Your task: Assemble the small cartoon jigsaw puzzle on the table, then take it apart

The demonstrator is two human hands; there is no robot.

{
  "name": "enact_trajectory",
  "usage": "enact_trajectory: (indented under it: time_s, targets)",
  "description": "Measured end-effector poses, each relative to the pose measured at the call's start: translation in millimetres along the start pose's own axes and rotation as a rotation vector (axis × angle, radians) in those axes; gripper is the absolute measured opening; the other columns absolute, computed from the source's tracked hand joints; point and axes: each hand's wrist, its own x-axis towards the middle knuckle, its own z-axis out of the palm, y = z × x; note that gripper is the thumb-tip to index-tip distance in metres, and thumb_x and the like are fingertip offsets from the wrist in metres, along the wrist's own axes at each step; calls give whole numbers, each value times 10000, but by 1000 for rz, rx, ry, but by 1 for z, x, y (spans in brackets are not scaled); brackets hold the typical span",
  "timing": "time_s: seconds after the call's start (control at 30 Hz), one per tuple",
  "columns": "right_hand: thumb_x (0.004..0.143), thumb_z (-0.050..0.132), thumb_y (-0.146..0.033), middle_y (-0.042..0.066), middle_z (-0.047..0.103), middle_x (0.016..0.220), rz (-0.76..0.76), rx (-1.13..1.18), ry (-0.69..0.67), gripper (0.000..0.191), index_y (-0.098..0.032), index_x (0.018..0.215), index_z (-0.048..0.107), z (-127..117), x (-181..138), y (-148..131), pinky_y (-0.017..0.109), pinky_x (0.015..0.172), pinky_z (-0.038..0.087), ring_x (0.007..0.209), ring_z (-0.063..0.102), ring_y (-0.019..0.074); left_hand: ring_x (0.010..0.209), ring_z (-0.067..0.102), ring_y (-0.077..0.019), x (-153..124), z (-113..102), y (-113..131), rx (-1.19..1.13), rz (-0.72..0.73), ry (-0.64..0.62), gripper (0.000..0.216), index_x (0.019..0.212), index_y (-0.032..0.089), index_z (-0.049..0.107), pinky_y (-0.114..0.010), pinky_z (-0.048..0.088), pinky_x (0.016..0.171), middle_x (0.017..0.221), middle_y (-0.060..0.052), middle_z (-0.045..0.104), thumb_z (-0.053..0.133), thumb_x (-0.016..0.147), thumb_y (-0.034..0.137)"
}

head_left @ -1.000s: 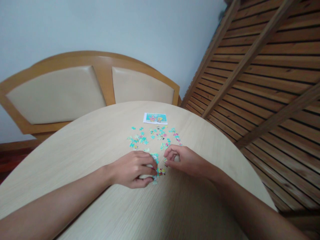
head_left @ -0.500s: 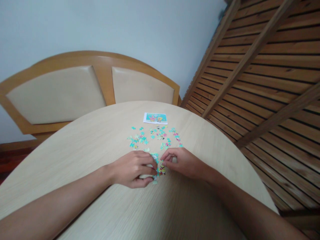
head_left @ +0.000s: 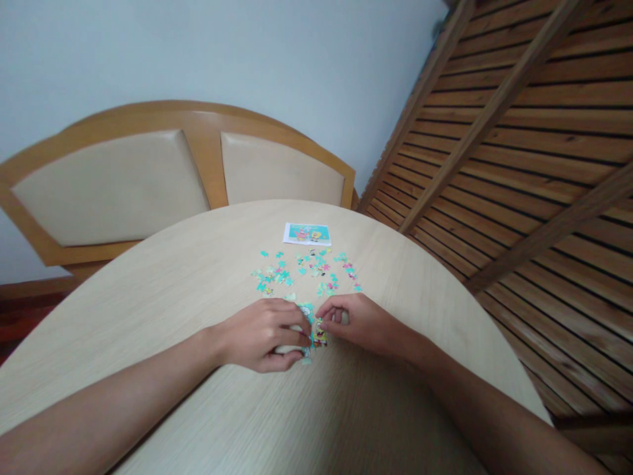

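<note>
Joined jigsaw pieces in teal and white lie flat on the table under my left hand. Its fingers are apart and bent, their tips resting on the pieces, so part of them is hidden. To the right is a yellow patterned section of puzzle. At its top edge my right hand pinches a small jigsaw piece with thumb and forefinger. That piece is mostly covered by the fingertips, and its picture cannot be made out.
Several loose teal, pink and yellow jigsaw pieces are scattered beyond my hands. Behind them lies a small picture card with cartoon figures. A padded bench back stands past the round table, and wooden slats rise at the right.
My right hand has shifted very slightly left over the yellow section, its fingertips still together. My left hand stays in place on the joined pieces.
</note>
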Motion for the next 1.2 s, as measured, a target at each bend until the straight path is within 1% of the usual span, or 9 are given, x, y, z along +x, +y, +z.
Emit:
enact_trajectory:
  time_s: [0.17,0.37,0.47,0.7,1.0,1.2]
  targets:
    - [844,652,-229,37,749,857,-22,-116,27,183,-166,967,772,-1,1,0,251,687,485,755,657,160,975,673,-222,0,-1,0,5,0,-1,181,1083,212,676,-375,522,892,1057,-77,726,557,953,256]
    - [837,676,-235,34,741,891,-69,-173,44,199,-174,1002,768,0,1,4,256,720,478,767,652,152,963,673,-222,1,-2,0,8,-2,-1,185,1080,214,679,-376,525,883,1048,-79,726,552,954,260]
    - [834,698,-248,35,740,895,-86,-195,40,183,-181,988,768,0,1,5,261,724,472,769,649,154,972,671,-222,1,-1,0,6,-5,-4,181,1080,209,678,-378,523,889,1056,-76,724,561,951,257]
    - [845,715,-256,28,755,937,-121,-266,29,139,-210,962,774,-1,1,3,286,793,457,856,670,176,955,675,-216,1,-1,0,6,-3,1,183,1085,212,677,-371,526,875,1047,-73,726,564,948,254]
    - [874,678,-224,38,756,974,-173,-269,26,165,-206,1009,773,-3,0,4,293,829,462,916,675,186,966,673,-215,1,-1,0,5,-8,-4,178,1080,212,678,-367,524,885,1056,-73,727,566,950,259]
    - [865,724,-293,29,759,943,-159,-286,25,129,-207,951,767,-2,1,1,302,813,445,871,670,181,966,675,-213,1,-1,1,15,-6,-2,182,1089,213,677,-368,530,879,1050,-69,726,572,947,256]
